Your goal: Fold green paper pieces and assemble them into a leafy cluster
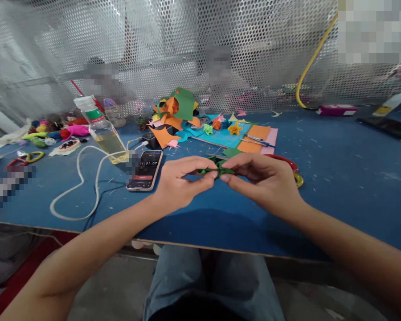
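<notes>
Between my two hands, just above the blue table, is a small folded dark green paper piece, its shape partly covered by fingers. My left hand pinches its left side between thumb and forefinger. On the other side, my right hand grips it with thumb and fingertips. Behind the right hand lie scissors with red and yellow handles, mostly hidden. Farther back sit small folded paper flowers, among them a yellow-orange one and a light green one, on a light blue sheet.
A phone showing a timer lies left of my hands, near a looped white cable and a bottle of yellowish liquid. Paper scraps pile up at the back before a perforated metal screen. At right are a purple box and a dark phone-like slab.
</notes>
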The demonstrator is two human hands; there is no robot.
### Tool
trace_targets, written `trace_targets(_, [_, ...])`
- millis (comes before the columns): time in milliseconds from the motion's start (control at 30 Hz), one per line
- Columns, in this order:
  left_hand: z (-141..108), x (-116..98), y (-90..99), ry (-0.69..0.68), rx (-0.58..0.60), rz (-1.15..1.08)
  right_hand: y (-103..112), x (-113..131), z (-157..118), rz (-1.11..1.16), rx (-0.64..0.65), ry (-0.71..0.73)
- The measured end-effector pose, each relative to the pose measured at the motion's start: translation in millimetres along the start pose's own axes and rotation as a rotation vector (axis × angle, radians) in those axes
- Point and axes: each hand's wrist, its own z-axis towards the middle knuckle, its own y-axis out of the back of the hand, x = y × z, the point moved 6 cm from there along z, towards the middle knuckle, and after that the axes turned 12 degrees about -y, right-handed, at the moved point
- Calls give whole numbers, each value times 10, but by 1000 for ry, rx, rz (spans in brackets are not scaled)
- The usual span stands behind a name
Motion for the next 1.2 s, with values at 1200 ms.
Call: trace_targets(1200, [46,-180,-26,-497,145,546,-13,-109,35,33,-11,-74])
